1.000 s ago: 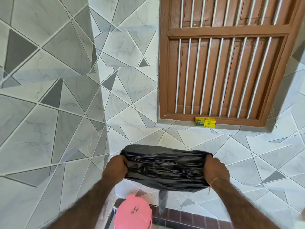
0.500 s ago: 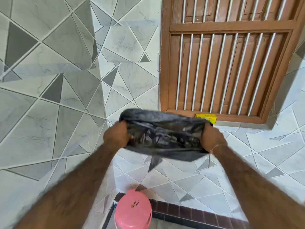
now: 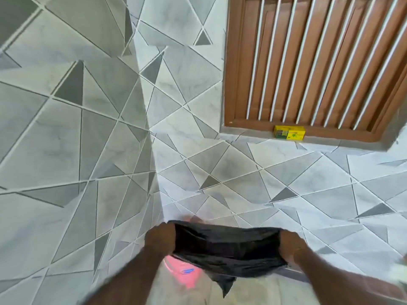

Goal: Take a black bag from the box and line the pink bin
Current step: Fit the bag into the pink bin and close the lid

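Note:
A black bag (image 3: 224,247) is stretched flat between both hands low in the head view. My left hand (image 3: 159,239) grips its left edge and my right hand (image 3: 290,247) grips its right edge. A loose tail of the bag hangs down at the lower middle. The pink bin (image 3: 182,274) stands under the bag, mostly covered by it, with only its left side and a blue label showing. The yellow box (image 3: 289,133) lies on the window sill at the upper right, far from both hands.
Grey triangle-patterned tiled walls (image 3: 88,128) meet in a corner just left of the bin. A brown wooden window (image 3: 319,62) with white bars fills the upper right. The frame is blurred by motion.
Both hands have swung the bag down from in front of the window to just above the pink bin. The camera has tilted, so the window sits higher in view.

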### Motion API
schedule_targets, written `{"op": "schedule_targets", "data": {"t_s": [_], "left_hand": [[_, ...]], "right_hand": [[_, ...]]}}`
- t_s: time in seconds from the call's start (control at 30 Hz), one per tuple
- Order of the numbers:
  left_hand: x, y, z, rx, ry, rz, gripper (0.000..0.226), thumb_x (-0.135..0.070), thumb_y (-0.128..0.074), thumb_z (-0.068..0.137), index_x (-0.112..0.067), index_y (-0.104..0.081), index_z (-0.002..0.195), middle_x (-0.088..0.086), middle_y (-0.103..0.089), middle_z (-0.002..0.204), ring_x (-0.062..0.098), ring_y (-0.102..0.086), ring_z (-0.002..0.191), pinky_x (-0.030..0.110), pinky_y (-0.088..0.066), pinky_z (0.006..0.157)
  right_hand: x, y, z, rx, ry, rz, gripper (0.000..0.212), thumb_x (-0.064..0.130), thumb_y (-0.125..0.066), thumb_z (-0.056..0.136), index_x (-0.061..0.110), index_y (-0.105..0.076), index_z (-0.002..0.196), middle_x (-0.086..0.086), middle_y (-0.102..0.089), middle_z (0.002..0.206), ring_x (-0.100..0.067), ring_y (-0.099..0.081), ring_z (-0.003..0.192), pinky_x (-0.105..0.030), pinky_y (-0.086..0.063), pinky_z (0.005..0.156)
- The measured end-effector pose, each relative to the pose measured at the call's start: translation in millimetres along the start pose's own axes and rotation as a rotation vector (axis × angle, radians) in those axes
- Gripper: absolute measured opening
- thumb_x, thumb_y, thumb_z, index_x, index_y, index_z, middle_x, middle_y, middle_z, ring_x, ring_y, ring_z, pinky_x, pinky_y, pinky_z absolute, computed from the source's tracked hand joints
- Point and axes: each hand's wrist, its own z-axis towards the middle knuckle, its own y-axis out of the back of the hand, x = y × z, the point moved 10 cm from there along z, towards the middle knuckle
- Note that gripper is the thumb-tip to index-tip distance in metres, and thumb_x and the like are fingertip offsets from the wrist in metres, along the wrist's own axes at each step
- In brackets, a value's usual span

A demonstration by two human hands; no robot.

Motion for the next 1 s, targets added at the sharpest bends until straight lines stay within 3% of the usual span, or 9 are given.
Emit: {"op": "schedule_targets", "data": {"t_s": [0.23,0.47,0.6,0.67,0.7,0.8,0.83,0.93,1.0], "left_hand": [[-4.2,66.1,11.7,-0.177,0.137,-0.206,0.045,-0.048,-0.046,0.090,-0.017,-0.059,0.121,0.008,-0.064,0.122,0.032,-0.062,0.113,0.037,-0.049,0.092],[-11.7,128.1,8.5,-0.302,0.202,-0.132,0.030,-0.016,-0.051,0.088,-0.013,-0.059,0.117,0.009,-0.062,0.119,0.033,-0.064,0.109,0.039,-0.051,0.087],[-10.6,198.3,-19.2,-0.676,0.236,-0.273,0.033,-0.011,-0.049,0.086,-0.014,-0.057,0.117,0.010,-0.057,0.118,0.038,-0.064,0.098,0.045,-0.052,0.079],[-15.4,193.8,-37.8,-0.850,0.198,-0.267,0.036,-0.008,-0.046,0.083,-0.012,-0.057,0.116,0.012,-0.057,0.119,0.039,-0.062,0.091,0.046,-0.053,0.072],[-25.9,160.4,-31.9,-0.708,0.150,-0.140,0.037,-0.009,-0.044,0.085,-0.012,-0.057,0.119,0.012,-0.057,0.121,0.038,-0.062,0.092,0.046,-0.053,0.072],[-28.9,-14.9,-25.7,0.059,0.077,0.070,0.042,-0.016,-0.039,0.094,-0.017,-0.048,0.134,0.006,-0.060,0.125,0.030,-0.062,0.109,0.041,-0.052,0.089],[-20.1,-48.0,-32.8,0.151,0.096,0.047,0.041,-0.018,-0.039,0.094,-0.018,-0.047,0.134,0.005,-0.058,0.127,0.028,-0.061,0.112,0.040,-0.050,0.092],[-6.0,-78.9,-41.9,0.187,0.108,-0.049,0.040,-0.022,-0.047,0.089,-0.021,-0.046,0.129,0.002,-0.050,0.124,0.024,-0.059,0.114,0.038,-0.049,0.096],[3.1,-75.3,-42.6,0.190,0.167,-0.097,0.039,-0.021,-0.048,0.088,-0.018,-0.046,0.127,0.002,-0.051,0.121,0.023,-0.061,0.113,0.036,-0.050,0.095]], "right_hand": [[31.8,80.3,21.4,-0.177,-0.009,0.179,0.032,0.009,-0.043,0.091,0.001,-0.063,0.114,-0.017,-0.066,0.122,-0.032,-0.061,0.116,-0.032,-0.047,0.094],[49.8,158.7,27.5,-0.337,0.102,0.296,0.029,0.011,-0.051,0.088,-0.006,-0.065,0.106,-0.026,-0.066,0.116,-0.040,-0.061,0.110,-0.037,-0.048,0.091],[56.5,222.4,8.2,-0.632,0.230,0.530,0.034,0.001,-0.051,0.084,0.000,-0.061,0.116,-0.026,-0.060,0.121,-0.045,-0.057,0.110,-0.045,-0.047,0.096],[59.6,221.0,-4.8,-0.800,0.362,0.559,0.040,-0.001,-0.050,0.082,0.007,-0.059,0.120,-0.021,-0.058,0.123,-0.042,-0.057,0.107,-0.046,-0.049,0.093],[68.1,193.7,-1.6,-0.696,0.433,0.437,0.041,0.002,-0.050,0.083,0.011,-0.057,0.123,-0.019,-0.057,0.125,-0.040,-0.058,0.106,-0.045,-0.050,0.091],[53.3,10.6,33.8,0.103,0.398,-0.107,0.037,0.025,-0.047,0.088,0.015,-0.056,0.122,-0.012,-0.064,0.125,-0.032,-0.063,0.111,-0.037,-0.052,0.092],[36.1,-26.8,36.6,0.207,0.345,-0.157,0.038,0.030,-0.044,0.086,0.017,-0.058,0.119,-0.008,-0.066,0.122,-0.029,-0.064,0.109,-0.034,-0.052,0.091],[17.0,-60.0,47.8,0.257,0.284,0.005,0.030,0.033,-0.040,0.089,0.026,-0.061,0.108,0.005,-0.067,0.102,-0.015,-0.065,0.093,-0.016,-0.048,0.075],[32.9,-45.9,47.0,0.242,0.295,0.008,0.030,0.023,-0.041,0.090,0.022,-0.061,0.113,0.001,-0.068,0.107,-0.017,-0.066,0.098,-0.018,-0.051,0.078]]}}
